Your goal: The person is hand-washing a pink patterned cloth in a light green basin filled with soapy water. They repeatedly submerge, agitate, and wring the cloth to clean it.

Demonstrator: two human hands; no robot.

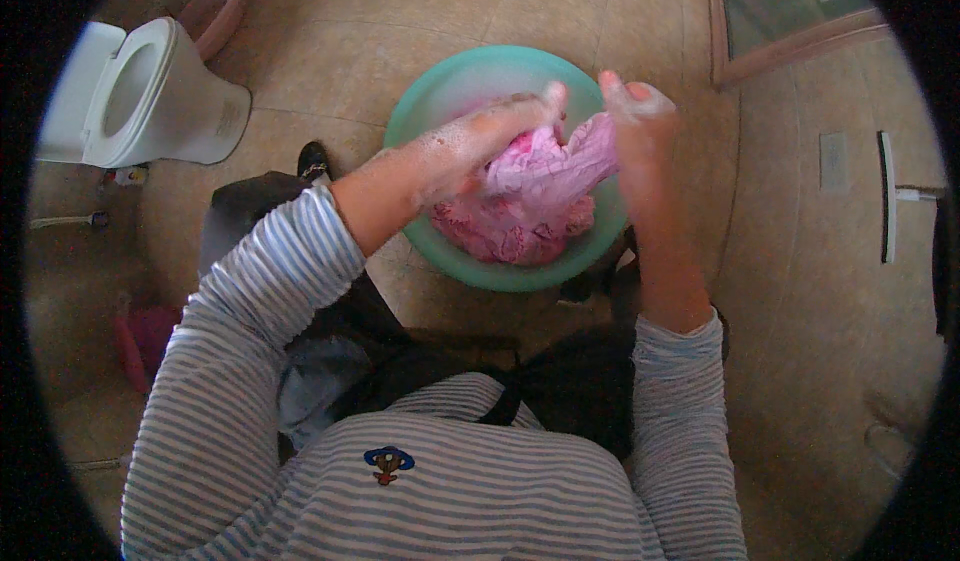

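A round green basin [431,261] stands on the floor before me, with whitish, sudsy water in its upper part. Wet pink cloth [555,175] rises out of it, stretched between my hands; more of the cloth lies bunched low in the basin. My left hand [502,133], wet with foam, grips the cloth at its left side, thumb pointing up. At the basin's right rim my right hand [641,111], slightly blurred and foamy, is closed on the other end of the cloth. The fingers under the cloth are partly hidden.
A white toilet [187,103] stands at the upper left, with a pink basin [214,13] leaning behind it. Another pink container [146,340] is at the lower left. A framed glass door [795,13] is at the upper right. Tiled floor [330,58] surrounds the green basin.
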